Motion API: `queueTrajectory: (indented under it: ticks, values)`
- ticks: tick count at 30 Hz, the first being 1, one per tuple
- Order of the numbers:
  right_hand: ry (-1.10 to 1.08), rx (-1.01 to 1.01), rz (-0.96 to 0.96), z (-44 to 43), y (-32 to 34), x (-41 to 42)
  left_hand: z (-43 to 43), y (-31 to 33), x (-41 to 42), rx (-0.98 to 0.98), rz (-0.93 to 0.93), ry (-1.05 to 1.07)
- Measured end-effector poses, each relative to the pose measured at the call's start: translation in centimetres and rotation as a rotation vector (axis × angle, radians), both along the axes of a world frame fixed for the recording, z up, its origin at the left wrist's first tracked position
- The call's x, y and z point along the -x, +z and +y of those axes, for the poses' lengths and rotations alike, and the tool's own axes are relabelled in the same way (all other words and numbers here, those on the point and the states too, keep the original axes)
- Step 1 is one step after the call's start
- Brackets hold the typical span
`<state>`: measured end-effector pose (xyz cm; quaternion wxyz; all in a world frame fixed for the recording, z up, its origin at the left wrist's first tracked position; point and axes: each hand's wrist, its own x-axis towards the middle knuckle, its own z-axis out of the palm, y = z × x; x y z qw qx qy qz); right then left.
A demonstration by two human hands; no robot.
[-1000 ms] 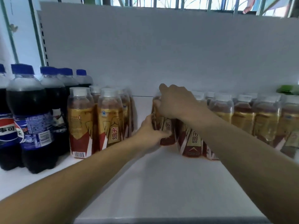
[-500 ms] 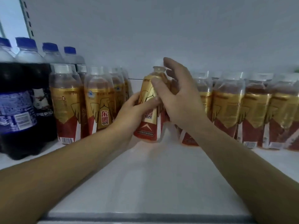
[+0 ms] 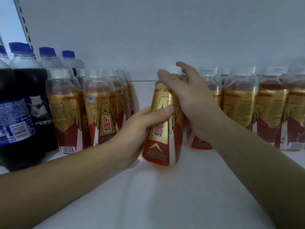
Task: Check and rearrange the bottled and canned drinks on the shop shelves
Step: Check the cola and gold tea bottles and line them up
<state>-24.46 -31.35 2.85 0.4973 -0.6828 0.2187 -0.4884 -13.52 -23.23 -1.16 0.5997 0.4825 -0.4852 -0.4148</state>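
Gripping bottle [image 3: 162, 146] midway, left hand [image 3: 137, 129], right hand [image 3: 194, 103] pinching neck

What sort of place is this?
Most likely a shop's drinks shelving. A white shelf carries rows of identical gold-and-red bottles beside blue-capped Pepsi bottles, with a slotted upright at the back left. The left hand and right hand hold the front bottle.

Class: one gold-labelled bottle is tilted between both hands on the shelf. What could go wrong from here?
The tilted bottle might slip from the left hand and topple. The right hand, up at its cap, sits close to the right-hand row of bottles and could knock one over.
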Motion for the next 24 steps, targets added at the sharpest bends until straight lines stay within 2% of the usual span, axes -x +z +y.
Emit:
queueTrajectory:
  ticks: [4,11,17,20,24]
  values:
    - [0.104,-0.097,-0.042,-0.1,-0.5,-0.7,1.0,0.2,-1.4,0.021,-0.146,0.064]
    - [0.055,-0.106,-0.215,1.3,1.5,-1.2,2.8,-0.6,-1.2,0.134,-0.228,0.013]
    - [0.102,-0.138,-0.388,2.5,5.7,-2.3,3.7,0.1,-1.7,0.304,-0.11,0.126]
    - [0.235,-0.179,-0.449,2.4,4.8,-2.4,3.8,0.1,-2.1,0.301,-0.039,0.123]
    - [0.543,-0.251,-0.508,1.4,3.2,-1.7,3.8,-0.2,-2.3,0.188,0.218,-0.163]
